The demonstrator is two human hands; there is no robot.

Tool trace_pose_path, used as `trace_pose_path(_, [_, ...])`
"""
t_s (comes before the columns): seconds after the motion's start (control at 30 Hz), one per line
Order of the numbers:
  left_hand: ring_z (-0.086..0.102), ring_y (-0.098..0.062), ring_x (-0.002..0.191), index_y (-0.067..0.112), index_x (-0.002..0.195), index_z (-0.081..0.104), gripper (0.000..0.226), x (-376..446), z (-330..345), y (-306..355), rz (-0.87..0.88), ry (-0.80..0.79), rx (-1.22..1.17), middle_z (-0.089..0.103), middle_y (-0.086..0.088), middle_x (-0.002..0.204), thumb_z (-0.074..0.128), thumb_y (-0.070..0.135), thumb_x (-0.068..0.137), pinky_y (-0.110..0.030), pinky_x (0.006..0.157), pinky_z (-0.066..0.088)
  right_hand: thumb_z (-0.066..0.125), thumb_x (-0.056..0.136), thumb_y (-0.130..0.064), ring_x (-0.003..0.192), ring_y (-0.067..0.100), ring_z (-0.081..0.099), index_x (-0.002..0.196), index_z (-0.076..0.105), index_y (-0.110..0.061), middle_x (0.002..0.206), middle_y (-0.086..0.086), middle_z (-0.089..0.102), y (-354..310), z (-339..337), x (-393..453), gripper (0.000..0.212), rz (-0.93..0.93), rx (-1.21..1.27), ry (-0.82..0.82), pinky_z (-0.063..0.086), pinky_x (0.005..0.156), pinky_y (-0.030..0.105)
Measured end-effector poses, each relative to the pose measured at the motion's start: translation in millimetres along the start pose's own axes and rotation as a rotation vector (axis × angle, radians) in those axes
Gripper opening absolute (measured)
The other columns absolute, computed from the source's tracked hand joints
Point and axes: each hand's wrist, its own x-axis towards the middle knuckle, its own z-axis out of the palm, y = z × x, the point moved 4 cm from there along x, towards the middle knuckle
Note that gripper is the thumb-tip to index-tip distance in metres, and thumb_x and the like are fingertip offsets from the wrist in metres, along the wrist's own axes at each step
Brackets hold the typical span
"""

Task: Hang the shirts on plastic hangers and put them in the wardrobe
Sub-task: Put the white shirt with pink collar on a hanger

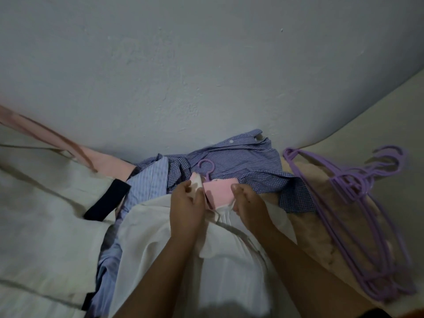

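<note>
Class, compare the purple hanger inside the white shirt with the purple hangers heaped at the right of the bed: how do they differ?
The single hanger is in use, only its hook showing above the white shirt's collar; the spare hangers lie bare and fully visible. The single hanger sits between the left hand and right hand; nobody touches the spare hangers. Both are purple.

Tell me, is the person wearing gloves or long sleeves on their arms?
No gloves and no long sleeves. The left hand and right hand are bare, and both forearms are uncovered as far as the picture shows. No rings, watch or bracelets can be seen.
</note>
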Motion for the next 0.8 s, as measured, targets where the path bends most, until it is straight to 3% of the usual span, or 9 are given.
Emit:
trace_pose_path(0.17, [0.043, -0.024, 0.132, 0.011, 0.143, 0.038, 0.060, 34, 12, 6, -0.050, -0.047, 0.038, 0.045, -0.007, 0.145, 0.059, 0.033, 0.092, -0.040, 0.109, 0.038, 0.045, 0.097, -0.041, 0.063, 0.011, 0.052, 0.084, 0.054, -0.026, 0.067, -0.007, 0.053, -11, 7, 48, 0.021, -0.059, -0.071, -0.116, 0.042, 0.070, 0.032])
trace_pose_path(0.27, [0.046, -0.024, 0.130, 0.013, 0.145, 0.034, 0.066, 45, 18, 5, -0.076, -0.076, 0.107, 0.046, -0.007, 0.144, 0.063, 0.034, 0.089, -0.038, 0.105, 0.039, 0.039, 0.099, -0.040, 0.104, 0.025, 0.059, 0.109, 0.063, -0.011, 0.106, 0.009, 0.065, -15, 13, 58, 0.038, 0.001, -0.180, -0.216, 0.041, 0.090, 0.030])
trace_pose_path(0.33, [0.052, -0.024, 0.123, 0.015, 0.144, 0.034, 0.066, 49, 19, 3, -0.066, -0.095, 0.152, 0.051, -0.007, 0.138, 0.065, 0.030, 0.088, -0.038, 0.100, 0.043, 0.034, 0.098, -0.048, 0.111, 0.032, 0.056, 0.115, 0.061, -0.004, 0.110, 0.016, 0.063, -13, 12, 59, 0.054, 0.109, -0.281, -0.259, 0.040, 0.093, 0.034])
trace_pose_path(0.43, [0.061, -0.024, 0.104, 0.020, 0.139, 0.035, 0.055, 47, 19, 4, -0.070, -0.151, 0.136, 0.060, -0.008, 0.124, 0.060, 0.022, 0.091, -0.031, 0.084, 0.047, 0.039, 0.096, -0.048, 0.096, 0.038, 0.059, 0.098, 0.065, 0.001, 0.083, 0.014, 0.056, -15, 2, 57, 0.056, 0.177, -0.307, -0.168, 0.044, 0.081, 0.038])
trace_pose_path(0.53, [0.061, -0.013, 0.075, 0.023, 0.120, 0.042, 0.032, 38, 13, 12, -0.007, -0.207, 0.108, 0.063, -0.003, 0.098, 0.054, 0.012, 0.093, -0.023, 0.059, 0.047, 0.055, 0.093, -0.035, 0.075, 0.028, 0.055, 0.076, 0.059, -0.009, 0.079, 0.014, 0.053, -15, -3, 47, 0.032, 0.257, -0.265, -0.195, 0.045, 0.062, 0.031])
trace_pose_path(0.6, [0.061, -0.016, 0.079, 0.029, 0.104, 0.044, 0.033, 31, 9, 19, 0.045, -0.271, 0.155, 0.062, -0.002, 0.099, 0.050, 0.001, 0.088, -0.032, 0.067, 0.052, 0.065, 0.087, -0.022, 0.056, 0.022, 0.053, 0.081, 0.060, -0.004, 0.069, 0.013, 0.055, -14, -8, 37, 0.019, 0.307, -0.154, -0.189, 0.043, 0.051, 0.026])
trace_pose_path(0.67, [0.060, -0.022, 0.090, 0.030, 0.095, 0.047, 0.029, 26, 4, 25, 0.075, -0.360, 0.250, 0.062, -0.003, 0.102, 0.048, 0.002, 0.086, -0.039, 0.079, 0.051, 0.064, 0.085, -0.003, 0.043, 0.013, 0.052, 0.097, 0.063, -0.001, 0.074, 0.013, 0.057, -17, -12, 25, 0.012, 0.324, -0.044, -0.235, 0.042, 0.042, 0.019])
trace_pose_path(0.73, [0.058, -0.022, 0.090, 0.027, 0.097, 0.053, 0.023, 20, -3, 30, 0.067, -0.445, 0.345, 0.062, -0.002, 0.101, 0.048, 0.006, 0.090, -0.029, 0.076, 0.045, 0.053, 0.084, 0.013, 0.040, 0.009, 0.055, 0.112, 0.062, -0.001, 0.089, 0.015, 0.057, -20, -13, 13, 0.032, 0.338, 0.039, -0.343, 0.041, 0.038, 0.016])
trace_pose_path(0.8, [0.059, -0.021, 0.097, 0.024, 0.110, 0.063, 0.028, 15, -12, 35, 0.030, -0.516, 0.390, 0.064, -0.003, 0.111, 0.049, 0.007, 0.093, -0.023, 0.076, 0.041, 0.042, 0.083, 0.017, 0.038, 0.007, 0.053, 0.115, 0.064, -0.004, 0.083, 0.010, 0.059, -24, -17, 3, 0.044, 0.314, -0.010, -0.412, 0.041, 0.041, 0.018])
